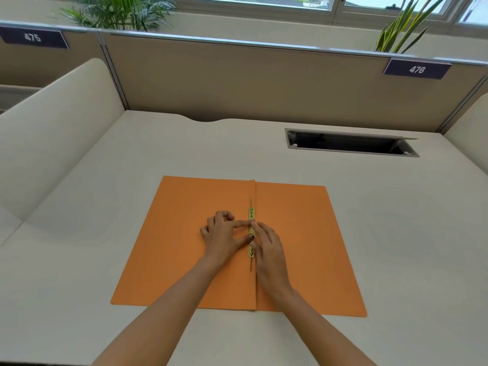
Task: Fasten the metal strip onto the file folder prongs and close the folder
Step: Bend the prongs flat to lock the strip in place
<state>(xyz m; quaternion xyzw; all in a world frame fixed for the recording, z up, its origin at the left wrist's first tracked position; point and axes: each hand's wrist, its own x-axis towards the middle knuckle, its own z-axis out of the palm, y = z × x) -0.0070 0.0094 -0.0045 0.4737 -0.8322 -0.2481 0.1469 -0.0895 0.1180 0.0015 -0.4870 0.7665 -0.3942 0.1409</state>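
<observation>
Both hands meet at the spine of an open orange file folder point(211, 260) lying flat on the pale worktop point(105, 207): left hand point(224, 235) and right hand point(268, 247) press fingertips, uncurled, on the thin brass metal strip point(251, 216), which runs from 12 to 6 o'clock. Fastening appears under way; next, likely bending the slim prongs point(250, 202) flat, then folding the matte card cover shut.

Your left hand point(224, 235) and right hand point(266, 247) cover the middle of the brass-coloured metal strip point(251, 213); you can't tell whether its sliders are locked. Both forearms run off the near edge. The dark rectangular cable slot point(351, 142), far right: contents too dim to read.
</observation>
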